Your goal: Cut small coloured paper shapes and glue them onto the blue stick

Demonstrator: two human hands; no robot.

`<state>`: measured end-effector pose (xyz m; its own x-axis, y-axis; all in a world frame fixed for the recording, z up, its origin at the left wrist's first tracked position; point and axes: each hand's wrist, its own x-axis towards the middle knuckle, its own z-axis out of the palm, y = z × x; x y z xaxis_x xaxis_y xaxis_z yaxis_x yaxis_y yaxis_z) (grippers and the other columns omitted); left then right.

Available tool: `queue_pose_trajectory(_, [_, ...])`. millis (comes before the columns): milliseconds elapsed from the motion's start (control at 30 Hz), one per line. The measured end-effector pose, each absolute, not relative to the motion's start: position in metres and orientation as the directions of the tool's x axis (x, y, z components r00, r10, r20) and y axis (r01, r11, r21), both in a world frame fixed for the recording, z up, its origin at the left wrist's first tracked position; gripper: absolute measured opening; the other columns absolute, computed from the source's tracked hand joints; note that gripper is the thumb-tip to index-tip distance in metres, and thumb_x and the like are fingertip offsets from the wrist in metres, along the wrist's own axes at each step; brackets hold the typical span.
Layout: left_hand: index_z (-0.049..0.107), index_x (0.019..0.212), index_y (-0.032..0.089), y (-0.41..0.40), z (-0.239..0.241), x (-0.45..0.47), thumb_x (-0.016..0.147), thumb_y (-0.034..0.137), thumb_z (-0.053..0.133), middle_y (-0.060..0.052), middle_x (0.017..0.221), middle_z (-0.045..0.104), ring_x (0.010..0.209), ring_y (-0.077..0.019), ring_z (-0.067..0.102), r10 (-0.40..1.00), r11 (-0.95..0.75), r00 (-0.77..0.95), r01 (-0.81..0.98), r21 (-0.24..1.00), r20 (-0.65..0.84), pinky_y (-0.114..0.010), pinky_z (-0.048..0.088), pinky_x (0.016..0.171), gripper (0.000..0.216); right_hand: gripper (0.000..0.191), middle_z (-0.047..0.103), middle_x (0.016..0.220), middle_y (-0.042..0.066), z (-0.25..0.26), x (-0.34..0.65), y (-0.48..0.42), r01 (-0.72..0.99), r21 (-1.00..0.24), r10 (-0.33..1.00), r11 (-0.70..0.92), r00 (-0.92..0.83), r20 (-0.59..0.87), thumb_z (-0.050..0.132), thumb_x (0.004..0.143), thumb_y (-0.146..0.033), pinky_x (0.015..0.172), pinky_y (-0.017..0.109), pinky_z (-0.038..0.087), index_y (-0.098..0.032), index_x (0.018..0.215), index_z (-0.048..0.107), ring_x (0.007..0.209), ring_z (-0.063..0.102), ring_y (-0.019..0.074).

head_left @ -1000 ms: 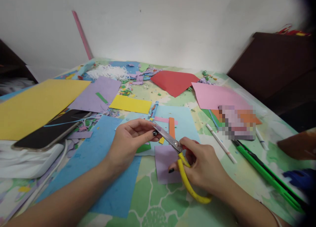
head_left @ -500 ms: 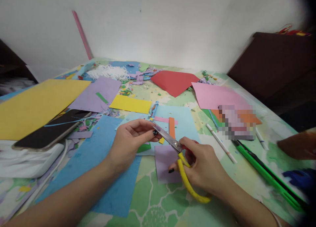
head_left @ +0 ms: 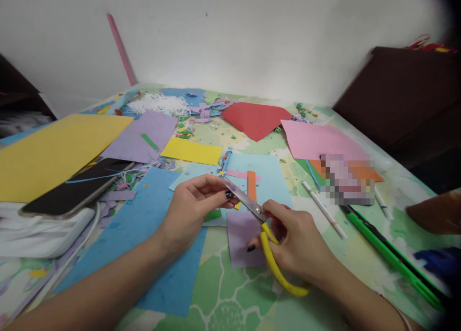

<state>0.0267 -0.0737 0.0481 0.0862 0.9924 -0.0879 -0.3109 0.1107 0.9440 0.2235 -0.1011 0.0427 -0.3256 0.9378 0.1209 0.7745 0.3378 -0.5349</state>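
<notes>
My right hand (head_left: 293, 237) grips a pair of scissors (head_left: 273, 259) by its yellow handles, one loop hanging below the fingers. Its metal blades point up and left to the fingertips of my left hand (head_left: 200, 203). The left thumb and fingers are pinched together at the blade tips; what they hold, if anything, is too small or hidden. Under the hands lie a light blue sheet (head_left: 275, 177), an orange strip (head_left: 251, 187), a pink strip (head_left: 237, 175) and a small purple sheet (head_left: 245, 249). A small blue roll (head_left: 226, 159) lies just beyond the left fingertips.
A blue sheet (head_left: 169, 283), a yellow card (head_left: 192, 151) and a dark phone (head_left: 79, 187) lie to the left, by a white power strip (head_left: 72, 235). To the right are a white pen (head_left: 324, 210) and a green cutter (head_left: 392, 256). Red paper (head_left: 255, 119) lies behind.
Both hands and the scissors hold almost the same pose. The whole view has shifted very slightly.
</notes>
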Motion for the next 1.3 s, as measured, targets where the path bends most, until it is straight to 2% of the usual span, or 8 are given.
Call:
queue_pose_trajectory(167, [0.069, 0.076, 0.016, -0.0728, 0.0481, 0.0255, 0.068, 0.016, 0.074, -0.002, 0.073, 0.072, 0.065, -0.0137, 0.068, 0.994, 0.101, 0.060, -0.305, 0.947, -0.087, -0.023, 0.056, 0.064, 0.009, 0.021, 0.042, 0.049, -0.007, 0.0430, 0.2238, -0.1002, 0.773, -0.529, 0.934, 0.349, -0.333, 0.130, 0.064, 0.068, -0.031, 0.048, 0.022, 0.027, -0.022, 0.071, 0.045, 0.048, 0.040, 0.0122])
queue_pose_trajectory(467, [0.069, 0.074, 0.016, -0.0730, 0.0491, 0.0267, 0.068, 0.014, 0.074, 0.000, 0.072, 0.072, 0.064, -0.0120, 0.067, 0.994, 0.101, 0.065, -0.321, 0.942, -0.085, -0.021, 0.056, 0.062, 0.008, 0.022, 0.040, 0.048, -0.008, 0.0433, 0.2236, -0.1016, 0.768, -0.538, 0.934, 0.346, -0.334, 0.124, 0.065, 0.068, -0.030, 0.048, 0.022, 0.026, -0.022, 0.070, 0.045, 0.047, 0.036, 0.0111])
queue_pose_trajectory(933, [0.069, 0.075, 0.016, -0.0728, 0.0474, 0.0235, 0.068, 0.018, 0.075, -0.001, 0.072, 0.071, 0.063, -0.0127, 0.067, 0.998, 0.052, 0.039, -0.252, 0.966, -0.044, -0.022, 0.056, 0.063, 0.010, 0.023, 0.039, 0.047, -0.008, 0.0436, 0.2248, -0.1002, 0.768, -0.537, 0.934, 0.350, -0.331, 0.136, 0.066, 0.066, -0.030, 0.047, 0.021, 0.025, -0.022, 0.071, 0.045, 0.046, 0.035, 0.0107])
queue_pose_trajectory(1133, [0.060, 0.085, 0.018, -0.0712, 0.0476, 0.0222, 0.068, 0.013, 0.074, 0.001, 0.072, 0.072, 0.065, -0.0124, 0.068, 1.000, 0.022, 0.000, -0.296, 0.955, -0.023, -0.022, 0.055, 0.064, 0.023, 0.023, 0.039, 0.048, -0.008, 0.0437, 0.2254, -0.1003, 0.768, -0.537, 0.934, 0.348, -0.331, 0.132, 0.066, 0.066, -0.029, 0.047, 0.021, 0.025, -0.022, 0.071, 0.044, 0.046, 0.034, 0.0105])
queue_pose_trajectory(1300, [0.057, 0.082, 0.017, -0.0706, 0.0495, 0.0227, 0.068, 0.011, 0.074, 0.001, 0.072, 0.072, 0.063, -0.0116, 0.067, 0.999, 0.041, 0.006, -0.318, 0.947, -0.041, -0.021, 0.055, 0.062, 0.023, 0.024, 0.038, 0.047, -0.009, 0.0440, 0.2250, -0.0999, 0.772, -0.529, 0.933, 0.353, -0.334, 0.134, 0.066, 0.067, -0.029, 0.048, 0.021, 0.026, -0.022, 0.070, 0.043, 0.047, 0.035, 0.0105])
